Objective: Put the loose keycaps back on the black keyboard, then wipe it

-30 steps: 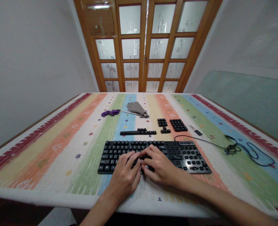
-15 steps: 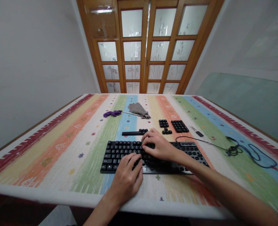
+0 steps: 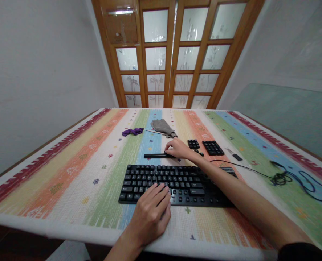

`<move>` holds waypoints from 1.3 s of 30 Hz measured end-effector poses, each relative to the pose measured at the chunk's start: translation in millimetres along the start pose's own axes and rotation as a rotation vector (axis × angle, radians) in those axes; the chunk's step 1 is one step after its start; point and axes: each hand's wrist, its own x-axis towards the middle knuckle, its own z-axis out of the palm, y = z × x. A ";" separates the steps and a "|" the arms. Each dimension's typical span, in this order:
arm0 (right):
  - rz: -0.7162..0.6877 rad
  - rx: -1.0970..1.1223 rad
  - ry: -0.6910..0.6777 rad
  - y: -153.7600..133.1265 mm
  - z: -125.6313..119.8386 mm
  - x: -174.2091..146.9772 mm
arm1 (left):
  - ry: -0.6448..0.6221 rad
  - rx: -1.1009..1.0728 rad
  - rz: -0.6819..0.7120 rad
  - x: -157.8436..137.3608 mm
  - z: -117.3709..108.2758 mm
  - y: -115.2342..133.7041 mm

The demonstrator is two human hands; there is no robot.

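Note:
A black computer keyboard (image 3: 161, 177) lies across the table in front of me. Its upper rows carry keycaps, while bare key sockets show along the lower right edge. My left hand (image 3: 153, 206) rests on the keyboard's lower edge with its fingers stretched out. Beyond the keyboard, my right hand (image 3: 177, 148) is closed in a pinch at the right end of a long black spacebar (image 3: 155, 156). Whatever lies between its fingertips is hidden. Past that wrist are a small block of loose keycaps (image 3: 193, 144) and a larger block of number-pad keycaps (image 3: 213, 148).
A grey cloth (image 3: 163, 127) and a purple cloth (image 3: 133, 132) lie farther back, with a thin stick between them. On the right are a small black-handled tool (image 3: 237, 157) and a coiled cable (image 3: 282, 177). A striped tablecloth (image 3: 103, 188) covers the table.
My right hand has moved from the keyboard out to the spacebar, covering the small keycaps beside it. More of the keyboard's middle shows. My left hand stays on the lower edge, its fingers straighter.

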 end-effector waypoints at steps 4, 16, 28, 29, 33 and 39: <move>-0.006 0.014 -0.032 -2.2 1.4 4.3 | 0.062 0.103 -0.070 0.2 -0.9 -1.0; -0.054 0.091 0.089 -14.4 -11.1 -7.5 | -0.053 0.270 -0.134 -4.7 7.5 -5.6; -0.246 0.290 0.140 -55.1 -18.2 -129.7 | 0.081 0.060 -0.215 2.1 3.0 -8.0; -0.251 0.283 0.142 -56.4 -13.6 -136.9 | 0.078 0.037 -0.220 3.4 2.8 -7.2; -0.257 0.268 0.172 -59.7 1.5 -153.5 | 0.040 -0.051 -0.218 8.5 4.9 -2.5; -0.311 0.255 0.204 -60.2 12.9 -156.7 | 0.010 -0.103 -0.214 15.6 10.4 2.1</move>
